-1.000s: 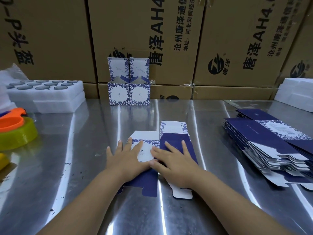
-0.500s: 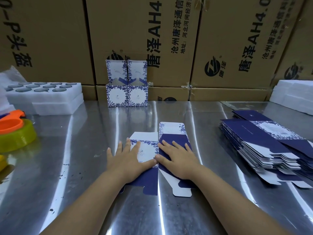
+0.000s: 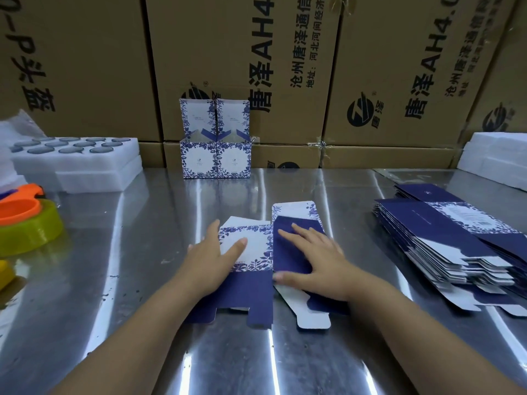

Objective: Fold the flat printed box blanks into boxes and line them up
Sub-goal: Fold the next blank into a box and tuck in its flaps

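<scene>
From the head camera, both hands lie flat on one box blank point(image 3: 256, 269) spread on the steel table point(image 3: 142, 280). The left hand point(image 3: 212, 263) rests palm down with its fingers spread, covering the left part of the white flowered panel; it grips nothing. The right hand point(image 3: 316, 266) is likewise open and pressed flat, its fingers over the dark blue panel and its thumb pointing left along the fold line. The two hands are near each other but apart, with the crease of the blank between them. The blank's blue tabs and a white tab stick out toward the person, below the wrists.

Well to the right of the right hand sits a stack of flat blanks point(image 3: 445, 243), fanned slightly, blue side up. Far ahead of the left hand, against the cardboard cartons point(image 3: 228, 52), two folded boxes point(image 3: 215, 149) stand side by side and touching, their lids raised. Well to the left of the left hand are white foam trays point(image 3: 77, 163) with round pockets, and nearer the person a roll of yellowish tape point(image 3: 31, 232) with an orange holder point(image 3: 17, 208) on it. More white foam point(image 3: 496, 155) lies beyond the stack at the right.
</scene>
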